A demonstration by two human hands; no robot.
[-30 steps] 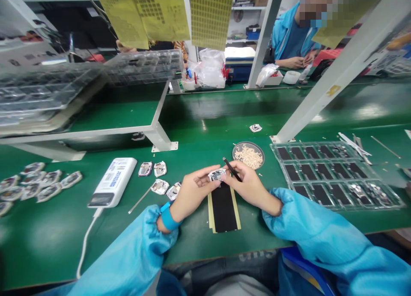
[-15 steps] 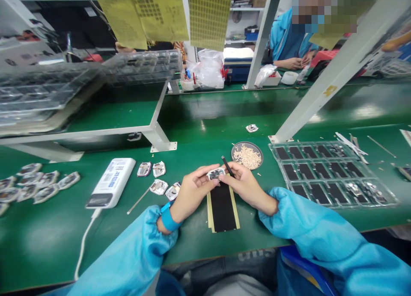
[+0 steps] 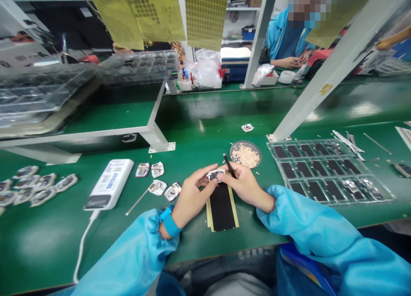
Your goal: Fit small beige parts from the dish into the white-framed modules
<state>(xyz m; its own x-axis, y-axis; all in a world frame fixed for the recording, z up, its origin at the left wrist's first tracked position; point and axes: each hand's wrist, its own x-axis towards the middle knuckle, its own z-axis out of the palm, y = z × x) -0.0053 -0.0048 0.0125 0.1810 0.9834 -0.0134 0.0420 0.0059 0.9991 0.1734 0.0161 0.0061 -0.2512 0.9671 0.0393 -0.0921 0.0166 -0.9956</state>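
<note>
Between both hands is a small white-rimmed electronic part (image 3: 215, 175) with dark pieces inside. My left hand (image 3: 194, 191) is closed on its left side, thumb at the front edge. My right hand (image 3: 244, 182) also presses on the part with its thumb, while a dark pen-like tool (image 3: 229, 164) rests in the same hand, its tip pointing up and left. Under the hands lies a black sheet with yellow edges (image 3: 223, 210). Left of my left hand sit several similar white-rimmed housings (image 3: 157, 187), one with a thin strip (image 3: 137, 203) beside it.
A round dish of small beige bits (image 3: 245, 154) stands behind my right hand. To the right lies a clear compartment tray (image 3: 321, 167) of black pieces. A white corded device (image 3: 109, 184) and more housings (image 3: 43, 195) are at left. A metal post (image 3: 321, 69) rises beyond; a co-worker sits opposite.
The camera view has shifted slightly. Both hands stay on the part, and my right thumb has moved a little over it.
</note>
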